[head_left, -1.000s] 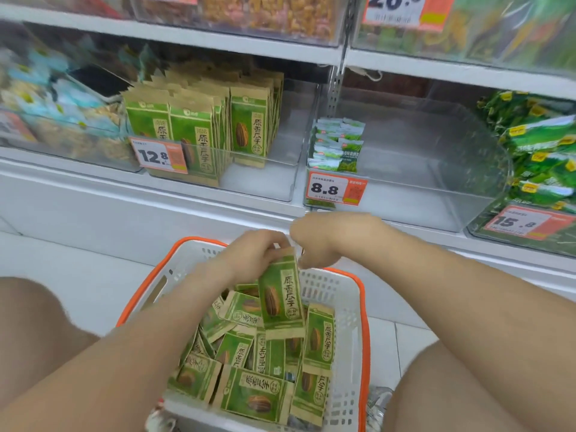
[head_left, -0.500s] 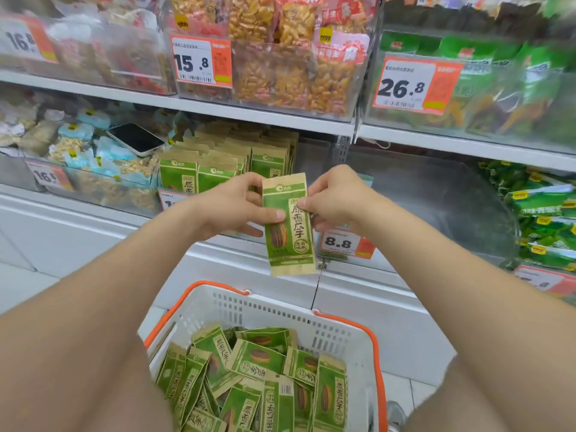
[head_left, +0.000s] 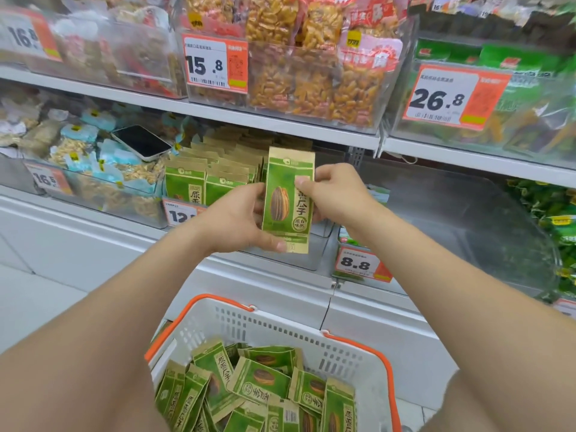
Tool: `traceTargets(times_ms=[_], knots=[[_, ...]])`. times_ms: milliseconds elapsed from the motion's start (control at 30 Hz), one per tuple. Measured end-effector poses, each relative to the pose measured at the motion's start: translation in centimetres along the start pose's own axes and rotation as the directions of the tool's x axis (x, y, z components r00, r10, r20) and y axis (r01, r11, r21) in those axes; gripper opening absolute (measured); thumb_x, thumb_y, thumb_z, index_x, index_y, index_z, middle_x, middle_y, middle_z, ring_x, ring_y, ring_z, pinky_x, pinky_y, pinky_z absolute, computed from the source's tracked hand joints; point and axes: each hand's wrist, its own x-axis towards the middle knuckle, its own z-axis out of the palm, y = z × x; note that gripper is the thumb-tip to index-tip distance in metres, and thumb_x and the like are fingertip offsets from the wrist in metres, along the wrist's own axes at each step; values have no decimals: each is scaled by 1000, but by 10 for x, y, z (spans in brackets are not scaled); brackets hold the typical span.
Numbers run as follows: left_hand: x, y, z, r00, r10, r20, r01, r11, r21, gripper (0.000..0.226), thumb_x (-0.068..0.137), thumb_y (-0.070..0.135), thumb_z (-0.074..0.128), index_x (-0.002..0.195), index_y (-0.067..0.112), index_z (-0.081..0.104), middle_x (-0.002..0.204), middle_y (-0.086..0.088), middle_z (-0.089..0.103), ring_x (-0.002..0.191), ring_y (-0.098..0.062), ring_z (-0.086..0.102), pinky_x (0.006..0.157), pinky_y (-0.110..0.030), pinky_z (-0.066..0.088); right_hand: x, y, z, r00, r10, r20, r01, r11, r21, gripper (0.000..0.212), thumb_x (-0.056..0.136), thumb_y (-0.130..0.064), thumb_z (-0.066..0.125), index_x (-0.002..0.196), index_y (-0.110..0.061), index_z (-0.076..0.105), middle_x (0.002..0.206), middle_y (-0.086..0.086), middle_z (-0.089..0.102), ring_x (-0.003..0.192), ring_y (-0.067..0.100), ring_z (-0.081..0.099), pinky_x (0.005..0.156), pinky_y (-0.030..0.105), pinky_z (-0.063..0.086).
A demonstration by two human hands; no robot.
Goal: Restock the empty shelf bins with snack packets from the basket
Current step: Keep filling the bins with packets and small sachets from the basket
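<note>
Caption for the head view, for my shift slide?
Left hand and right hand hold a green seed packet upright before its shelf bin, above the white basket.

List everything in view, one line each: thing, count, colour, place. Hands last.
held packet: one, green and tan, upright before the shelf.
shelved packets: many, green and tan, standing in the middle-shelf bin.
basket: one, white with orange rim, bottom centre.
basket packets: many, green, heaped inside it.
clear bin: one, transparent, nearly empty, middle shelf right.
phone: one, dark screen, on pale blue packets, left.
yellow snack bags: several, top shelf.
price tags: at least six, white and orange, bin fronts.
left hand: grips the packet's lower left.
right hand: pinches its upper right.
</note>
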Motion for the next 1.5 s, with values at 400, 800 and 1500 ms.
traceTargets(times_ms=[400, 800, 1500], knots=[[9, -31, -32, 870, 256, -421, 40, 814, 579, 60, 71, -3, 81, 113, 27, 51, 118, 2, 38, 92, -22, 56, 84, -47, 55, 18, 7, 47, 980, -173, -94, 118, 897, -426, 22, 100, -23, 62, 103, -15, 42, 99, 15, 57, 91, 32, 47, 69, 38, 34], [15, -33, -28, 838, 324, -439, 35, 771, 635, 38, 81, 9, 76, 103, 30, 52, 110, 4, 39, 63, -15, 51, 65, -47, 54, 44, 3, 68, 979, 64, -195, -135, 916, -377, 35, 100, -22, 65, 124, -6, 45, 127, 20, 58, 116, 42, 60, 81, 39, 46], [-23, -60, 4, 975, -219, 24, 98, 530, 842, 15, 78, 39, 62, 87, 27, 64, 95, -3, 69, 92, -32, 68, 80, -45, 60, -59, -26, 64, 834, -143, 533, 538, 426, -728, 26, 91, -23, 57, 69, -19, 44, 69, 0, 41, 66, 30, 47, 56, 31, 38]])
